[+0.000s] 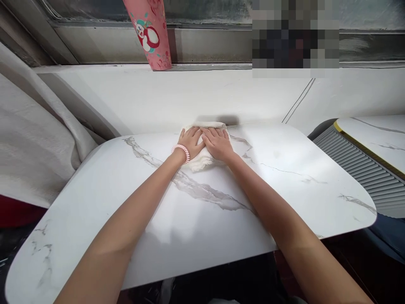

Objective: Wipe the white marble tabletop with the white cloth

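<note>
A cream-white cloth (202,162) lies bunched on the white marbled table (278,202), close to its far edge by the wall. My left hand (190,142), with a pink coiled band at the wrist, rests flat on the cloth's left side, fingers spread. Beside it, my right hand (217,142) presses flat on the right side of the cloth, fingers stretched forward. The two hands meet or nearly meet at the thumbs. Both arms reach straight out across the table. Part of the cloth is hidden beneath the palms.
On the window ledge stands a pink patterned cup (152,40). A pale curtain (34,126) hangs at the left, touching the table's side. To the right is a second marbled table or cabinet (379,139) with ribbed grey sides. The white wall (190,93) borders the far edge.
</note>
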